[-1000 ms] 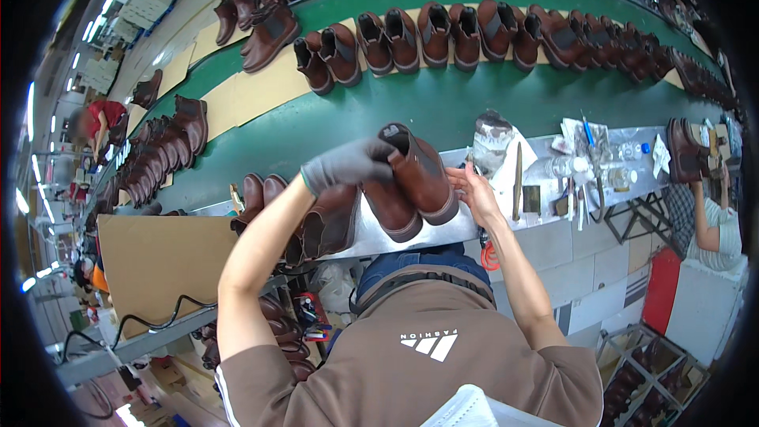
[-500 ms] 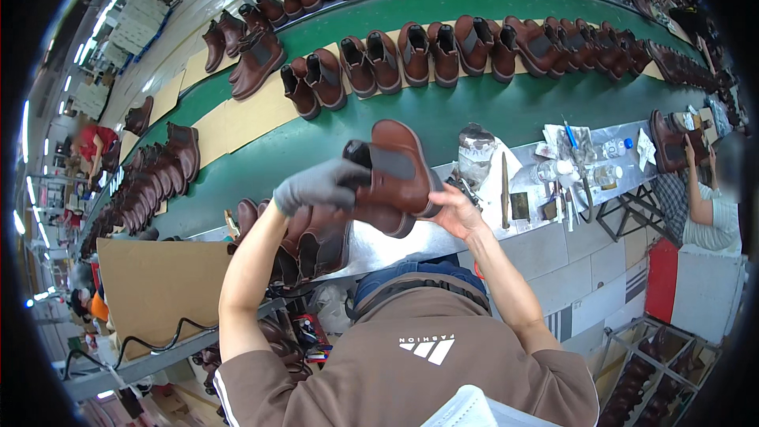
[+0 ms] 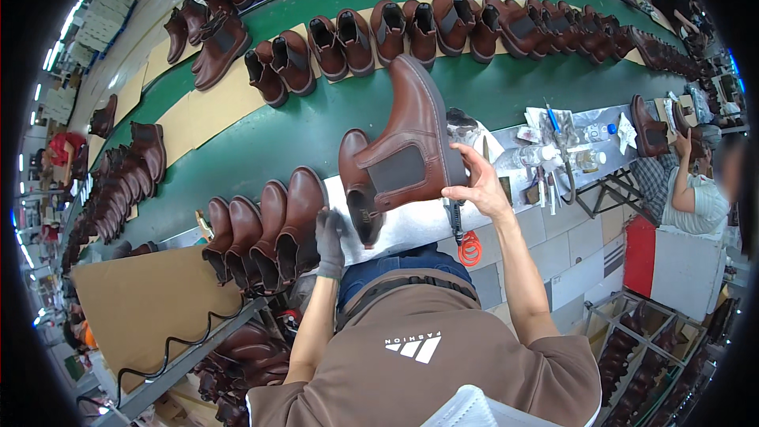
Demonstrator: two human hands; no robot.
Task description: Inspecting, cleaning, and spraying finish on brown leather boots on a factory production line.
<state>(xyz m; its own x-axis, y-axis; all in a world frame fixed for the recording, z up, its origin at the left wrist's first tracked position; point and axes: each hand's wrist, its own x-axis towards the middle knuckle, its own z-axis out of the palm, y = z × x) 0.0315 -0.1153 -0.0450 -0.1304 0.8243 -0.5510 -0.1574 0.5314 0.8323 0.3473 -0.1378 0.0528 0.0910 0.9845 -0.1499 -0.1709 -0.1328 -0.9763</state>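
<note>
In my right hand [image 3: 481,182] is a brown leather ankle boot [image 3: 407,130] with dark elastic side panels. The thumb and fingers grip it around the heel, and its toe points away from me. Just left of it, a second brown ankle boot [image 3: 356,182] is on the metal bench, partly covered by the held one. My left hand [image 3: 330,243], in a grey glove, is lower down, between that boot and a row of brown boots [image 3: 303,202] on the bench. Its fingers look stretched out, somewhat blurred, and close to the row's nearest boot.
Behind the bench runs a green conveyor [image 3: 316,115] with many paired boots on cardboard sheets. Bottles [image 3: 538,156], brushes and rags lie on the metal bench [image 3: 514,178] to the right. A cardboard sheet [image 3: 150,300] stands at left. A co-worker [image 3: 696,198] sits at far right.
My gloved left hand has come off the boots and moved down beside the row. In my right hand the boot has turned, its toe now pointing away. The view has shifted somewhat.
</note>
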